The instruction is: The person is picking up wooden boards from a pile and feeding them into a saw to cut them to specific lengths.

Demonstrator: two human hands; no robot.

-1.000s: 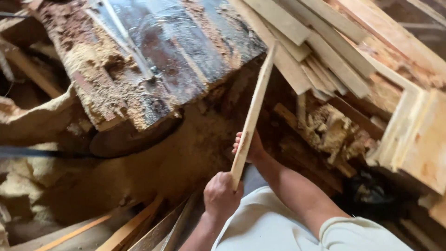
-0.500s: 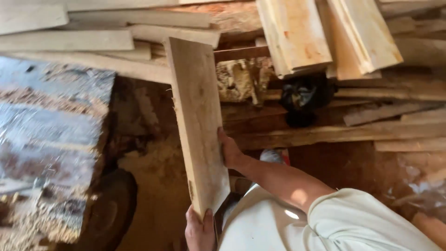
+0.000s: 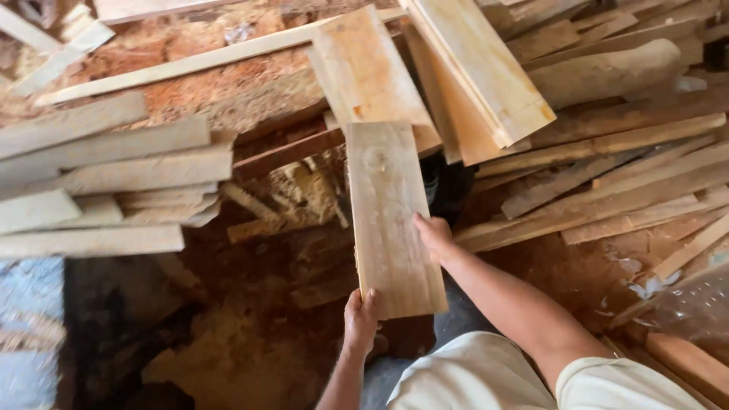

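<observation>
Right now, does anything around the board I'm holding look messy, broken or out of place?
Yes. Past the board held by your left hand and right hand, the plank pile lies crisscrossed at odd angles. Sawdust coats the ground, and splintered scrap wood sits beneath the stack.

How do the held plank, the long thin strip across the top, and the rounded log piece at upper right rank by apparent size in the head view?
1. Held plank, gripped by the left hand and right hand; it is nearest the camera, so this is unsure.
2 and 3. Long thin strip and rounded log piece look alike in area; not ranked.
</observation>
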